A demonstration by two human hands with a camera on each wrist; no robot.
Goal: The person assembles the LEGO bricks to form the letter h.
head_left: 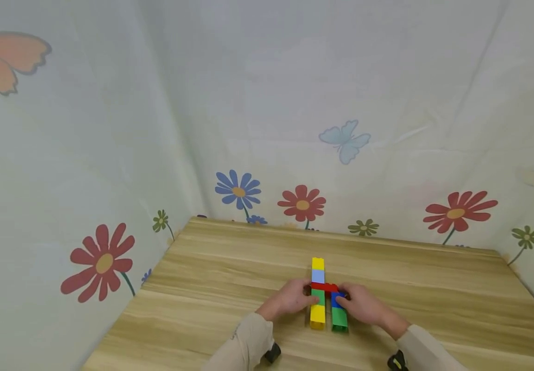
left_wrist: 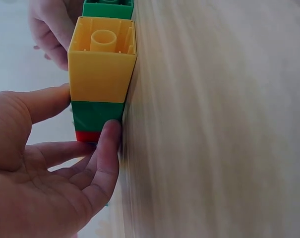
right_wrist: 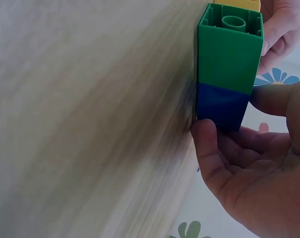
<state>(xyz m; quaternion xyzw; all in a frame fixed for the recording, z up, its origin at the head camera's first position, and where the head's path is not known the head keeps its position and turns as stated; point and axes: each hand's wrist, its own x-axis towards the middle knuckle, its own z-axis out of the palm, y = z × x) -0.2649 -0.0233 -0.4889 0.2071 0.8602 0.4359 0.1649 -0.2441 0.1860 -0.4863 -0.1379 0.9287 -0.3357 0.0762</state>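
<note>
Joined toy building blocks lie on the wooden table in the head view. One long column runs from a far yellow block (head_left: 318, 264) through a light blue block (head_left: 317, 276), a red block (head_left: 325, 288) and a green block (head_left: 317, 297) to a near yellow block (head_left: 317, 316). The red block reaches right to a shorter leg of a dark blue block (head_left: 338, 300) and a green end block (head_left: 339, 319). My left hand (head_left: 293, 297) grips the long column at its green block, thumb on top. My right hand (head_left: 364, 305) pinches the dark blue block. Hollow undersides of the end blocks face the wrist cameras.
The wooden table (head_left: 229, 268) extends around the blocks on all sides. A pale cloth (head_left: 267, 93) printed with flowers and butterflies hangs behind the table and along its left side. Dark wrist devices (head_left: 273, 353) sit by both sleeves.
</note>
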